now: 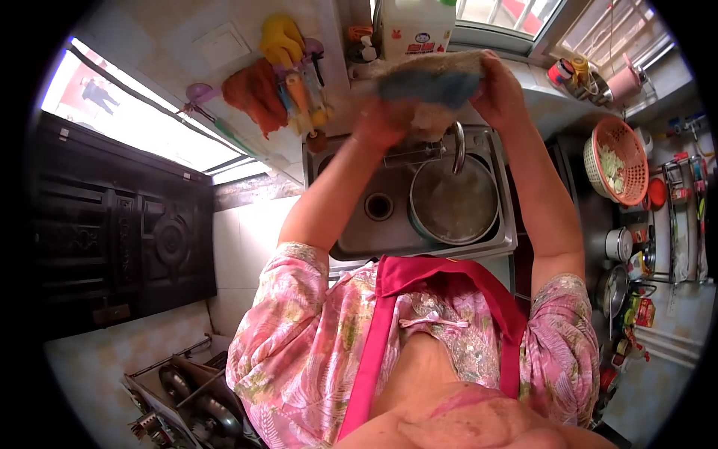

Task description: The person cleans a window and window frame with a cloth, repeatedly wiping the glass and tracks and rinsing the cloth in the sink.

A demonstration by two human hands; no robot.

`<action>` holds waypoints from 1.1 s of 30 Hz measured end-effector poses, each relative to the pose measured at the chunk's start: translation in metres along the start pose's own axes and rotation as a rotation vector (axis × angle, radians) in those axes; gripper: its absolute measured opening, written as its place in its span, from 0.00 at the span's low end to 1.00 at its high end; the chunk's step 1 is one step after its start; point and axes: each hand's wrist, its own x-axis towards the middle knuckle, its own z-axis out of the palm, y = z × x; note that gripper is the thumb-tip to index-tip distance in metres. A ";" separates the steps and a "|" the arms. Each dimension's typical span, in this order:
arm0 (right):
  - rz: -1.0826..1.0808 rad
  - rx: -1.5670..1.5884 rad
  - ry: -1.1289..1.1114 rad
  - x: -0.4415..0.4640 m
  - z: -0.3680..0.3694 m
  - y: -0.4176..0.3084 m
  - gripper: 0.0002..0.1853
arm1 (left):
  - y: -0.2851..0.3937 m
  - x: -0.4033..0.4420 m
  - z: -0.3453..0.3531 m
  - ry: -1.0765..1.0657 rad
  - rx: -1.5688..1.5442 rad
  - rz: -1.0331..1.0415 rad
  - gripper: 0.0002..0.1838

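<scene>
Above the back of the steel sink (pixel 351 239), a cloth (pixel 430 84) with beige and blue-grey parts is held up, partly blurred. My right hand (pixel 495 93) grips its right end, with the fingers wrapped round the edge. My left hand (pixel 387 122) is at the cloth's lower left side, smeared by motion, so its fingers cannot be made out. Below the hands, a curved faucet (pixel 458 150) reaches over a round pot (pixel 454 200) of cloudy liquid in the sink's right part. The drain (pixel 379 206) shows left of the pot.
A large white jug (pixel 417 28) stands behind the cloth. An orange cloth (pixel 258 97) and yellow gloves (pixel 282 39) hang on the left wall. At right are a basket (pixel 617 161) with shredded vegetable and a rack (pixel 684 202). A dark door (pixel 123 224) is at left.
</scene>
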 end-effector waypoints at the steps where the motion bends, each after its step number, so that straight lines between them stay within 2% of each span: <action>1: -0.141 -0.364 -0.022 0.009 -0.016 0.005 0.09 | -0.016 0.007 -0.002 0.021 -0.168 -0.086 0.19; 2: -0.290 -0.725 0.009 0.019 -0.031 0.010 0.10 | -0.024 0.014 -0.001 0.040 -0.331 -0.178 0.20; 4: -0.266 -1.152 0.126 0.033 -0.050 0.000 0.13 | -0.023 0.028 0.020 -0.173 -0.160 -0.096 0.18; 5: -0.478 -1.318 0.115 0.051 -0.060 -0.013 0.16 | -0.019 0.033 0.030 -0.279 -0.077 -0.049 0.17; 7: -0.727 -1.507 0.148 0.072 -0.028 -0.049 0.16 | -0.003 0.053 0.039 -0.170 -0.209 -0.050 0.15; 8: -0.670 -1.653 0.115 0.082 -0.006 -0.069 0.15 | 0.008 0.064 0.041 -0.115 -0.272 -0.053 0.14; 9: -0.794 -1.744 0.029 0.108 -0.006 -0.084 0.15 | 0.014 0.076 0.040 -0.279 -0.243 -0.042 0.12; 10: -0.959 -1.788 -0.037 0.120 0.015 -0.093 0.14 | 0.019 0.089 0.039 -0.285 -0.212 -0.017 0.12; 12: -0.775 -2.030 -0.089 0.167 0.045 -0.097 0.11 | 0.026 0.116 0.039 -0.298 -0.156 0.032 0.12; 13: -0.736 -2.149 -0.163 0.197 0.039 -0.099 0.13 | 0.028 0.128 0.037 -0.372 -0.239 0.015 0.13; 14: -0.690 -2.265 -0.240 0.219 0.030 -0.098 0.14 | 0.025 0.134 0.035 -0.354 -0.136 0.078 0.14; 15: -0.464 -2.342 -0.294 0.215 0.048 -0.100 0.15 | 0.023 0.137 0.036 -0.335 -0.033 0.139 0.15; 17: -0.439 -2.327 -0.266 0.213 0.055 -0.110 0.16 | 0.023 0.142 0.037 -0.335 -0.028 0.146 0.16; 20: -0.431 -2.236 -0.246 0.210 0.047 -0.122 0.19 | 0.022 0.139 0.053 -0.379 -0.339 -0.011 0.19; 23: -0.376 -2.155 -0.281 0.209 0.047 -0.122 0.19 | 0.019 0.141 0.048 -0.351 -0.320 0.047 0.20; 25: -0.449 -2.195 -0.279 0.207 0.045 -0.118 0.19 | 0.019 0.151 0.038 -0.341 -0.046 0.182 0.20; 27: -0.484 -2.224 -0.293 0.204 0.040 -0.117 0.19 | 0.024 0.144 0.047 -0.317 -0.303 0.043 0.20; 33: -0.553 -2.185 -0.290 0.204 0.030 -0.113 0.18 | 0.022 0.153 0.042 -0.333 -0.295 0.033 0.20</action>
